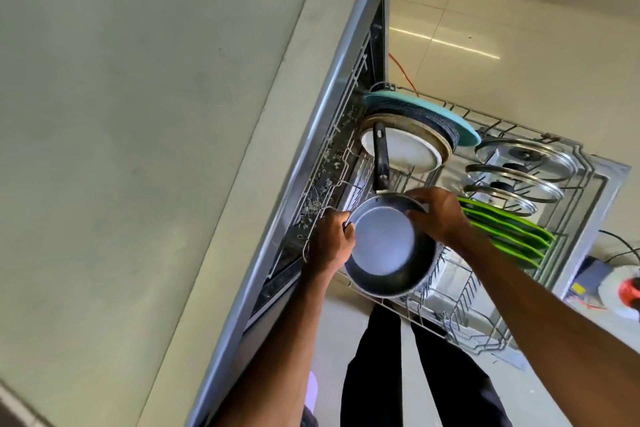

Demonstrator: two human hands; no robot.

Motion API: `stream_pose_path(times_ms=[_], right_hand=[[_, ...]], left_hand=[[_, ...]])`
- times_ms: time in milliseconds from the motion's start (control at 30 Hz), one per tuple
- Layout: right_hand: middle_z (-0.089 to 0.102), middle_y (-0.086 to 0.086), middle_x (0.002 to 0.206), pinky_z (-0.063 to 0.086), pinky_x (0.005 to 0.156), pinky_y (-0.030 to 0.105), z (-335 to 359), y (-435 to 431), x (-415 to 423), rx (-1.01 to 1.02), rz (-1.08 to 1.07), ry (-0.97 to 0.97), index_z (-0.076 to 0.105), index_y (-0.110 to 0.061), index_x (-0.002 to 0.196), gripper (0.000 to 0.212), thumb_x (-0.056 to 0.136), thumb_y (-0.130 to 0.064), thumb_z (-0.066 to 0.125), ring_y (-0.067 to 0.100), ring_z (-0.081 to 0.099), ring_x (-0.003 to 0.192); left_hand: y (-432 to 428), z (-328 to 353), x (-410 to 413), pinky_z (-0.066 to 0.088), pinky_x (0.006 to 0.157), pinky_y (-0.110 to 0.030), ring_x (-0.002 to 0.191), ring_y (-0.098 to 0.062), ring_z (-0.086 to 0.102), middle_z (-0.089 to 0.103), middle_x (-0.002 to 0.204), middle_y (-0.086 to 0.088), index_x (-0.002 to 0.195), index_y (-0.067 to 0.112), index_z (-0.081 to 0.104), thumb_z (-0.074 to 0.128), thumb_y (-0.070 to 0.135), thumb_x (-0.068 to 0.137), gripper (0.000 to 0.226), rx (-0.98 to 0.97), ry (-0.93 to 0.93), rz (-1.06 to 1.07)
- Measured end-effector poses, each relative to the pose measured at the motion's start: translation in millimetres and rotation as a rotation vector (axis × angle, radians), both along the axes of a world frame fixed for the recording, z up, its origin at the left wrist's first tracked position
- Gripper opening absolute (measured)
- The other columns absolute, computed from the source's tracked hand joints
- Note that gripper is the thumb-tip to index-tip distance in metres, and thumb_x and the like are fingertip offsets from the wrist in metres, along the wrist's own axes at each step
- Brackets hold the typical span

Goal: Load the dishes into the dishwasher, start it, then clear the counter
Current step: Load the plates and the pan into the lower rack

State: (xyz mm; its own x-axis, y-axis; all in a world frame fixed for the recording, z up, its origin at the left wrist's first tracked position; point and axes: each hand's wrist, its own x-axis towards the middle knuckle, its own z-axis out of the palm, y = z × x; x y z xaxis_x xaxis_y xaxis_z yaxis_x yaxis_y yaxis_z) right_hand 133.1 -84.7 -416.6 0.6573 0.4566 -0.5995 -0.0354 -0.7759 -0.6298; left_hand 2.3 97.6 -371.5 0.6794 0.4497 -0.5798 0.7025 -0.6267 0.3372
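The person stands over the pulled-out lower rack [460, 291] of the open dishwasher and holds a dark frying pan [384, 246] above its near left corner, just beside the edge of the bench [104, 114]. The left grip [331, 241] is curled round the pan's left rim, though whether its fingers also catch a rack wire there cannot be told. The right grip [438, 215] is clenched over the far right rim. Two holds on the bowl, not on the handle [380, 156], likely give control of the tilt, so that the pan can be stood on edge between the tines rather than laid flat. The handle points away toward the stacked plates: a white plate [408, 152] nearest, dark ones behind it, and a teal plate [433, 116] at the back. These stand upright in a row, as do the glass lids [526, 156] and green plates [509, 230] on the right side, probably so water reaches both faces. The pan appears not yet seated, so loading seems unfinished, and the long handle could knock the white plate as it goes down
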Motion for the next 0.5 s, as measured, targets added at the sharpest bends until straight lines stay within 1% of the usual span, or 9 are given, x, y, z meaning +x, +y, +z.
stream_pose_path(times_ms=[67, 100, 167, 200, 267, 333, 400, 433, 500], right_hand=[[0.07, 0.016, 0.119, 0.054, 0.093, 0.037, 1.6, 10.4, -13.3, -0.046, 0.001, -0.085, 0.068, -0.013, 0.124, 0.038, 0.086, -0.019, 0.072, 0.03, 0.066, 0.107], [0.069, 0.017, 0.12, 0.055, 0.093, 0.042, 4.9, 17.3, -19.7, -0.046, -0.002, -0.138, 0.067, -0.011, 0.123, 0.036, 0.089, -0.024, 0.071, 0.033, 0.066, 0.108], [0.072, 0.018, 0.111, 0.058, 0.084, 0.045, 15.2, 32.9, -32.1, 0.019, -0.025, -0.156, 0.071, -0.007, 0.112, 0.034, 0.095, -0.036, 0.065, 0.033, 0.07, 0.097], [0.074, 0.019, 0.102, 0.06, 0.077, 0.047, 22.5, 42.9, -36.3, 0.079, -0.058, -0.078, 0.072, -0.003, 0.104, 0.04, 0.097, -0.042, 0.061, 0.033, 0.072, 0.089], [0.075, 0.019, 0.09, 0.062, 0.071, 0.048, 39.7, 65.1, -41.5, 0.171, -0.236, 0.269, 0.07, 0.004, 0.094, 0.055, 0.098, -0.049, 0.057, 0.033, 0.073, 0.081], [0.074, 0.013, 0.084, 0.061, 0.069, 0.04, 47.3, 85.9, -46.4, 0.217, -0.407, 0.601, 0.071, 0.003, 0.092, 0.057, 0.096, -0.052, 0.057, 0.028, 0.072, 0.075], [0.065, 0.006, 0.071, 0.053, 0.065, 0.034, 49.2, 99.6, -47.9, 0.199, -0.45, 0.654, 0.07, -0.003, 0.084, 0.051, 0.095, -0.052, 0.059, 0.021, 0.062, 0.064], [0.063, 0.005, 0.068, 0.051, 0.064, 0.033, 49.9, 103.4, -47.3, 0.194, -0.494, 0.658, 0.069, -0.004, 0.083, 0.045, 0.096, -0.046, 0.062, 0.019, 0.06, 0.061], [0.068, 0.01, 0.072, 0.054, 0.061, 0.034, 46.0, 103.7, -44.8, 0.189, -0.61, 0.699, 0.069, 0.001, 0.089, 0.029, 0.097, -0.026, 0.064, 0.02, 0.064, 0.059]], left_hand=[[3.7, 6.2, 1.0, 0.054, 0.076, -0.035, 0.091, -0.027, 0.068, 0.072, 0.101, -0.012, 0.109, 0.008, 0.068, 0.058, 0.021, 0.097, 0.02, 0.096, -0.005, -0.012], [6.0, 8.4, 2.5, 0.055, 0.081, -0.038, 0.094, -0.026, 0.069, 0.073, 0.105, -0.01, 0.116, 0.011, 0.067, 0.059, 0.022, 0.097, 0.024, 0.154, -0.003, -0.025], [9.2, 12.8, 6.8, 0.054, 0.087, -0.041, 0.1, -0.027, 0.068, 0.074, 0.107, -0.009, 0.123, 0.017, 0.066, 0.062, 0.023, 0.094, 0.029, 0.255, 0.005, -0.042], [9.1, 14.5, 9.6, 0.053, 0.088, -0.041, 0.101, -0.027, 0.067, 0.074, 0.106, -0.009, 0.123, 0.018, 0.067, 0.063, 0.023, 0.093, 0.031, 0.288, 0.008, -0.034], [4.1, 19.3, 15.3, 0.053, 0.083, -0.04, 0.099, -0.026, 0.064, 0.074, 0.1, -0.007, 0.116, 0.019, 0.069, 0.067, 0.026, 0.091, 0.026, 0.323, -0.002, -0.017], [-4.5, 22.1, 18.5, 0.055, 0.076, -0.036, 0.093, -0.021, 0.062, 0.072, 0.093, -0.004, 0.103, 0.017, 0.069, 0.073, 0.034, 0.088, 0.023, 0.312, -0.012, -0.018], [-11.5, 22.9, 18.5, 0.054, 0.078, -0.034, 0.093, -0.02, 0.059, 0.069, 0.092, -0.003, 0.096, 0.014, 0.066, 0.077, 0.037, 0.083, 0.029, 0.266, -0.019, -0.008], [-12.6, 23.2, 17.8, 0.053, 0.081, -0.034, 0.096, -0.02, 0.057, 0.069, 0.094, -0.003, 0.097, 0.013, 0.066, 0.08, 0.038, 0.081, 0.033, 0.25, -0.019, -0.011], [-11.9, 23.2, 15.4, 0.049, 0.085, -0.033, 0.098, -0.019, 0.054, 0.071, 0.099, -0.003, 0.105, 0.014, 0.067, 0.083, 0.04, 0.076, 0.042, 0.225, -0.047, -0.047]])
